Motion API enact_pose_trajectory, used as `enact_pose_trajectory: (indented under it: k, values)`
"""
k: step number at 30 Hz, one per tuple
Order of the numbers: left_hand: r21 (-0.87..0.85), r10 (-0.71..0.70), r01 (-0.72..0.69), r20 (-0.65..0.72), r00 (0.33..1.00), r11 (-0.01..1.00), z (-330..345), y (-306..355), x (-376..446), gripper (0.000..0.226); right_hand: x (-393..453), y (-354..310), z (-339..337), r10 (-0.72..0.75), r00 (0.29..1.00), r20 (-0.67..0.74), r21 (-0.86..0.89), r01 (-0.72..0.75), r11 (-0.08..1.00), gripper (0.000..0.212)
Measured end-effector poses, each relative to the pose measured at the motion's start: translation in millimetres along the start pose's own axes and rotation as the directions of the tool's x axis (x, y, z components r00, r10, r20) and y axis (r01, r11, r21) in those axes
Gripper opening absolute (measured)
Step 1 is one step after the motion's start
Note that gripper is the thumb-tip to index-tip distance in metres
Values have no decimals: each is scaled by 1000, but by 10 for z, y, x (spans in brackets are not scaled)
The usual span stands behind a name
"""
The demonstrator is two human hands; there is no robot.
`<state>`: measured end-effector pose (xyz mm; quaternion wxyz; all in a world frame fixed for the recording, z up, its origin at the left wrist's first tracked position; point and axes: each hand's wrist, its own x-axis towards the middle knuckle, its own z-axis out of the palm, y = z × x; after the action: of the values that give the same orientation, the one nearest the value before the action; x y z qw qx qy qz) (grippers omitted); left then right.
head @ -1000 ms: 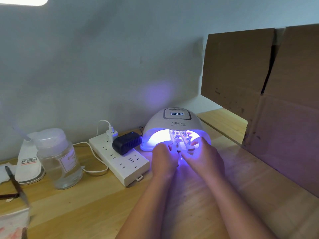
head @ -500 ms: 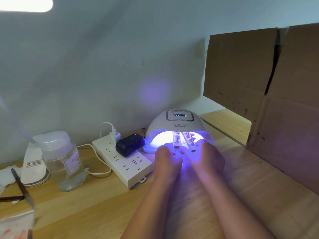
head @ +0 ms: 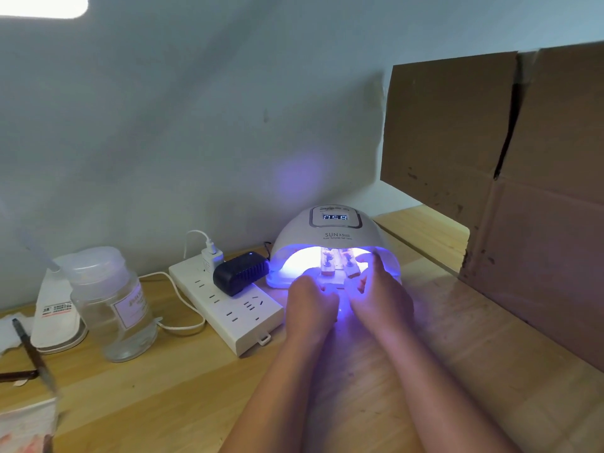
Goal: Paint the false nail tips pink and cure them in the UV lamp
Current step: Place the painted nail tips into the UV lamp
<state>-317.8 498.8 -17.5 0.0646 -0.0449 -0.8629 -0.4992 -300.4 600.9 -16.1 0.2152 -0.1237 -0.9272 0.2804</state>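
The room was dim, lit from a bright white patch of ceiling light (head: 42,4) blown out at the upper left corner, which left the wall (head: 196,125) a murky grey-blue. The strongest light came from the UV lamp (head: 333,246), whose mouth glowed violet-white and overexposed, washing out detail inside. That glow tinted the left hand (head: 312,302) and right hand (head: 380,299) purple and spilled onto the wooden table (head: 196,387). A faint violet flare (a lens ghost, it seemed) hung on the wall above the lamp. Edges bent with wide-angle distortion, and the lower left corner was blurred.
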Motion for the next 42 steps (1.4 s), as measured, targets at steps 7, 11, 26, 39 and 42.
enact_pose_trajectory:
  k: [7, 11, 26, 39, 42]
  values:
    - [-66, -43, 50, 95, 995, 997, -60, 26, 1, 26, -67, -63, -58, 16, 1000, -15, 84, -15, 996, 15]
    - [-151, -27, 41, 92, 995, 988, -69, 36, -31, 31, -165, -177, -174, -95, 941, -325, 164, 155, 974, 9]
    - [-347, 5, 12, 48, 999, 938, -101, 89, -77, 17, 689, -453, -433, -225, 967, 122, -142, 241, 960, 39]
    - [-336, 87, -91, -26, 996, 938, -133, 92, -163, 29, 521, -419, -270, -256, 956, -145, 32, 263, 964, 35]
    - [-351, 117, -122, -35, 993, 928, -151, 91, -187, 32, 298, -434, -214, -271, 875, -401, 201, 372, 906, 43]
